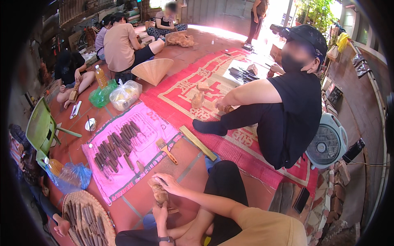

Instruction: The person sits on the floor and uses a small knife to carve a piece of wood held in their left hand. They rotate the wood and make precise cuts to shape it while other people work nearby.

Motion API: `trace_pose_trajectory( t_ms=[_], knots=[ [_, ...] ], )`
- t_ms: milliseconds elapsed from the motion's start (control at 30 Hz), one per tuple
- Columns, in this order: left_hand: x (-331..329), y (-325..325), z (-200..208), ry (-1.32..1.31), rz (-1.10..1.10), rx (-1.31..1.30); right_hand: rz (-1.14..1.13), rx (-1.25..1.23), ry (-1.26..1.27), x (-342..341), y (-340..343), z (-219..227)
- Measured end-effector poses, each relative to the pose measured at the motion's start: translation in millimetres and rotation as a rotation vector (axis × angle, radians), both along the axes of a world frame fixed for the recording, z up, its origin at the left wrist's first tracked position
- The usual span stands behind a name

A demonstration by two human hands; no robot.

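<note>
A pale brown carved wood piece [159,193] stands upright over my crossed legs. My left hand [160,213], with a dark watch on its wrist, is closed around its lower part. At the top of the carving, my right hand [169,185] is bent over the wood, with a thin dark tool [163,181] between its fingers; its tip is hard to make out. Ahead of my hands lies a flat brush [167,151] with an orange handle, on the edge of a pink cloth [143,117]. Rows of brown-handled tools [115,145] cover the middle of that cloth.
A round woven tray [107,217] of similar tools stands at lower left, a co-worker's hand [62,226] beside it. A wooden strip [198,142] lies ahead. At right a co-worker in black [283,115] sits on a red mat [180,92], near a fan [327,141].
</note>
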State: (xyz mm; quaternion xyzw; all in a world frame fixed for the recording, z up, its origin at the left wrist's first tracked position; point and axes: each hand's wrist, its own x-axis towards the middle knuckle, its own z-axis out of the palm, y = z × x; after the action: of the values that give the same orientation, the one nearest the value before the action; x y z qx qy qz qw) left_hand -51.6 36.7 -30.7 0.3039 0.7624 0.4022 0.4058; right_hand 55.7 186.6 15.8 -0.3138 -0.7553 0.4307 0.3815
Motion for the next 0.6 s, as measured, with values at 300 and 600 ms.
trace_pose_trajectory(
  t_ms=[300, 600],
  knots=[
    [-5, 16, 26, 0.032, -0.028, -0.009, -0.058, 0.063, 0.038, -3, 3, -20],
    [-3, 20, 1, 0.002, -0.08, -0.049, -0.111, -0.045, 0.08, -5, 9, -28]
  ],
)
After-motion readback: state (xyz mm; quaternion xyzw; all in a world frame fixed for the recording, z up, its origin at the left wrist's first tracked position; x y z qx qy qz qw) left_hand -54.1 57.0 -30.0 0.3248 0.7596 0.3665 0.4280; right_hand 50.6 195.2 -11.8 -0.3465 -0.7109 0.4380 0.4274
